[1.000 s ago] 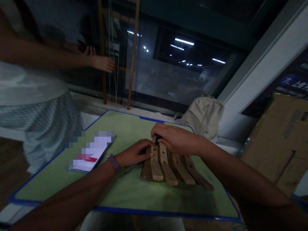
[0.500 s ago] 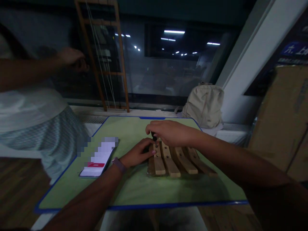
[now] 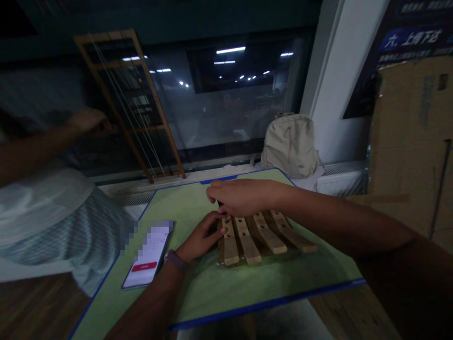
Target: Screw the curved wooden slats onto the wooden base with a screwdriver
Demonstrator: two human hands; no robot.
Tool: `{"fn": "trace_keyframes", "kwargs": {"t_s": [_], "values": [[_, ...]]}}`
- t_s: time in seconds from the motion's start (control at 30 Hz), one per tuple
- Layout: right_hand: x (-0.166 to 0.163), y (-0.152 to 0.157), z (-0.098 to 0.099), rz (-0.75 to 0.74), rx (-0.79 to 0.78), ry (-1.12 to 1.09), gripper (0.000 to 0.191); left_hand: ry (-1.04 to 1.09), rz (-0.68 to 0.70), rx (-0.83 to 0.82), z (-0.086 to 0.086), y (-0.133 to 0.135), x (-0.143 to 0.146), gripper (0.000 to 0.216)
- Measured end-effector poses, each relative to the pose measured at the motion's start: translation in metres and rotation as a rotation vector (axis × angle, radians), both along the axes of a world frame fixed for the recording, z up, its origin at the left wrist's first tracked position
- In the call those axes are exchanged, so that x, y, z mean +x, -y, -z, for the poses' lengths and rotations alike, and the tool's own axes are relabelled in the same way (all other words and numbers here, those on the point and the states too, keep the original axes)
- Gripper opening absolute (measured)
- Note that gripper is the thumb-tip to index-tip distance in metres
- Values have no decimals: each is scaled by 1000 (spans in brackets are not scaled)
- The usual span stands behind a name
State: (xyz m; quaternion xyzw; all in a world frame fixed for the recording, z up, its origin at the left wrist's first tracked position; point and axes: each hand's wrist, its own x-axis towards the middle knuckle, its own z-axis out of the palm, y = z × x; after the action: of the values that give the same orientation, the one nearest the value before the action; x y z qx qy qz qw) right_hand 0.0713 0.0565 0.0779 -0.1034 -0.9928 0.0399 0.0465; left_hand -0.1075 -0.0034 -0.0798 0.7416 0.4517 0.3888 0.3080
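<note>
On the table stands a row of several pale wooden slats [image 3: 252, 243], each drilled with dark holes, over a shiny, partly see-through base [image 3: 221, 259]. My right hand [image 3: 244, 197] is closed over a dark-handled screwdriver [image 3: 220, 204], mostly covered by the fingers. Its tip points down at the upper end of the leftmost slat [image 3: 231, 250]. My left hand [image 3: 201, 237], with a band on the wrist, grips that same slat from the left, thumb near a lower hole and forefinger by the screwdriver tip.
A phone [image 3: 147, 255] with a lit screen lies left of my left forearm. The green table [image 3: 198, 302] has a blue edge. Another person [image 3: 60, 189] stands at the left, arm stretched out. Behind are a wooden frame with strings [image 3: 155, 104], a backpack [image 3: 290, 146] and cardboard [image 3: 406, 141].
The camera view has turned and tilted, shifting the background leftward. My right hand still holds the screwdriver over the leftmost slat, its handle now more hidden; my left hand keeps its grip.
</note>
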Motion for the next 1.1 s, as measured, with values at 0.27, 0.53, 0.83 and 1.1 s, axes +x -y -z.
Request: {"fn": "trace_keyframes", "kwargs": {"t_s": [0.27,0.53,0.83,1.1], "values": [[17,4,5,-63,38,-109,18,-5,-8,-30,0,0,-2,34],[30,-1,15,-83,-10,-106,15,-4,-20,-19,-4,2,0,38],[35,-19,19,-128,-62,-357,10,-56,-23,-25,-4,5,-2,36],[26,-25,29,-142,-65,-422,11,-47,-21,-46,-6,6,-3,35]]}}
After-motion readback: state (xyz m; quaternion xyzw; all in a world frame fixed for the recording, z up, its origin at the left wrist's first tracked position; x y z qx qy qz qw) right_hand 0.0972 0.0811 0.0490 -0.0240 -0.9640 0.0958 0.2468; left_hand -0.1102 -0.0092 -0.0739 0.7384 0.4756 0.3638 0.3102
